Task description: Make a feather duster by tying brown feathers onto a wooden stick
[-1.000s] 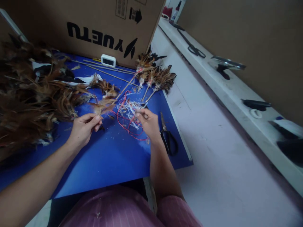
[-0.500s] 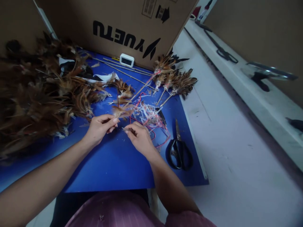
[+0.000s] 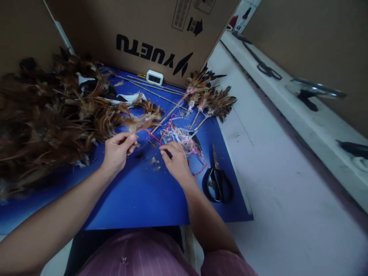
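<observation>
My left hand [image 3: 119, 151] is closed, with thumb and forefinger pinching a small bunch of brown feathers [image 3: 140, 123] whose tips point right. Its short quill ends poke out below the thumb. My right hand [image 3: 176, 161] is a little to the right, thumb and forefinger drawn together beside a red string [image 3: 153, 137]. Whether anything is between those fingertips I cannot make out. Bits of grey fluff [image 3: 155, 161] lie on the blue board [image 3: 138, 195] between the hands. A tangle of white strips [image 3: 179, 136] with red string is just beyond my right hand.
A large heap of brown feathers [image 3: 57, 122] covers the left side. Black-handled scissors [image 3: 218, 184] lie at right. Feather-tipped sticks [image 3: 214, 103], thin bare sticks [image 3: 155, 92] and a small white digital display [image 3: 154, 77] are farther back, before a cardboard box [image 3: 143, 23].
My hands have moved apart, the left one slightly left with its feathers. Fluff now lies on the board below where my right fingers were. A red string stretches farther left.
</observation>
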`<control>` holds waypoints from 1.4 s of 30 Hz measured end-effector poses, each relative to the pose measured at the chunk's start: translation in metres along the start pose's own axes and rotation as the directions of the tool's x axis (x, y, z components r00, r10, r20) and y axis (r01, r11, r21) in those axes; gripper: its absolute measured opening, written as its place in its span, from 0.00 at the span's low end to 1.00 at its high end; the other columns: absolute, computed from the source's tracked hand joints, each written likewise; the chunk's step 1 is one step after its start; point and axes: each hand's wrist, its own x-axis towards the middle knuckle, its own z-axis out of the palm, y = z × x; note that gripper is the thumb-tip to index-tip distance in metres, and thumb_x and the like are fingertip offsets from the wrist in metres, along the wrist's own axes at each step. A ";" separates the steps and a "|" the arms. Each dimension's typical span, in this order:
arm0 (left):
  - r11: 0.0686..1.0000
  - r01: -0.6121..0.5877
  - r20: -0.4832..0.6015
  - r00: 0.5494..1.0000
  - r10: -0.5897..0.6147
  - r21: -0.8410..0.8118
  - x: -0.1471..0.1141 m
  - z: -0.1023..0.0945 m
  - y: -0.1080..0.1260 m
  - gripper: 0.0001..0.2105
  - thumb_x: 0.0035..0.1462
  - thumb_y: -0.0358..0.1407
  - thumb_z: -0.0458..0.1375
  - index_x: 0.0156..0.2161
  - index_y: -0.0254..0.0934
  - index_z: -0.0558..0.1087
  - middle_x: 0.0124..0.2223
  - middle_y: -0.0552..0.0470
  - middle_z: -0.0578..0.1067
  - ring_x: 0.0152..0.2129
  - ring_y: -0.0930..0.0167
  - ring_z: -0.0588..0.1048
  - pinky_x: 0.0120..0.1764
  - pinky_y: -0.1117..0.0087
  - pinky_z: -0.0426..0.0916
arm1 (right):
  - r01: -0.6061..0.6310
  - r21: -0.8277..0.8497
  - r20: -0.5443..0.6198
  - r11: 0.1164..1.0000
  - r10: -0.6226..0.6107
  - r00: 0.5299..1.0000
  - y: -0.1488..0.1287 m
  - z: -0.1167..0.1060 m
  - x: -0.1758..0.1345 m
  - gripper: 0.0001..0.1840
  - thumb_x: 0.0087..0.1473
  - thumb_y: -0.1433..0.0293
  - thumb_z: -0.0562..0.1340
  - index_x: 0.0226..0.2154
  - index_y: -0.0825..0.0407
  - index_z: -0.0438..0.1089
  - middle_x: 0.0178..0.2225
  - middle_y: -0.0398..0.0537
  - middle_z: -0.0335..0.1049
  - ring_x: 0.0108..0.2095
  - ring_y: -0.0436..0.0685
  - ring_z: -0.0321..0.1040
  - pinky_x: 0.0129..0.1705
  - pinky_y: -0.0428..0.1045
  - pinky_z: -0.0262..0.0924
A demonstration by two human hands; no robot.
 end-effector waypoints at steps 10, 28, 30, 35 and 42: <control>0.986 -0.152 -0.135 0.981 0.142 -0.063 0.008 -0.007 0.005 0.06 0.47 0.35 0.65 0.27 0.34 0.75 0.22 0.56 0.71 0.12 0.82 0.62 0.14 0.78 0.52 | 0.049 -0.302 0.159 0.952 0.000 0.987 -0.005 0.022 0.026 0.05 0.55 0.70 0.61 0.35 0.52 0.73 0.38 0.51 0.69 0.44 0.60 0.61 0.47 0.55 0.56; 0.955 -0.288 -0.299 0.919 0.256 -0.065 0.029 -0.027 0.017 0.07 0.48 0.35 0.64 0.27 0.34 0.73 0.21 0.57 0.69 0.12 0.82 0.61 0.14 0.78 0.50 | 0.085 -0.135 0.253 0.987 -0.049 0.966 -0.032 0.056 0.054 0.05 0.56 0.74 0.56 0.32 0.53 0.68 0.33 0.47 0.69 0.37 0.54 0.64 0.42 0.50 0.57; 0.966 -0.244 -0.263 0.941 0.212 -0.091 0.028 -0.026 0.015 0.07 0.47 0.35 0.65 0.27 0.34 0.74 0.21 0.57 0.69 0.12 0.82 0.61 0.14 0.78 0.50 | -0.047 0.036 0.194 0.998 0.039 0.980 -0.024 0.050 0.050 0.04 0.55 0.72 0.57 0.30 0.51 0.67 0.27 0.42 0.67 0.31 0.52 0.64 0.37 0.47 0.58; 0.989 -0.076 -0.086 0.994 0.065 -0.129 0.021 -0.020 0.014 0.09 0.44 0.37 0.66 0.26 0.33 0.74 0.22 0.55 0.70 0.12 0.81 0.62 0.14 0.79 0.51 | -0.209 0.292 0.060 0.934 0.200 0.978 -0.007 0.039 0.034 0.03 0.51 0.68 0.59 0.29 0.50 0.67 0.22 0.38 0.66 0.25 0.50 0.64 0.32 0.46 0.58; 0.998 0.041 0.090 0.995 -0.036 -0.048 0.010 -0.014 0.010 0.12 0.46 0.41 0.65 0.26 0.33 0.72 0.24 0.53 0.73 0.14 0.79 0.65 0.16 0.78 0.56 | -0.216 0.384 -0.008 0.898 0.238 0.971 0.002 0.041 0.020 0.04 0.49 0.70 0.59 0.32 0.50 0.68 0.24 0.39 0.67 0.26 0.50 0.65 0.32 0.46 0.60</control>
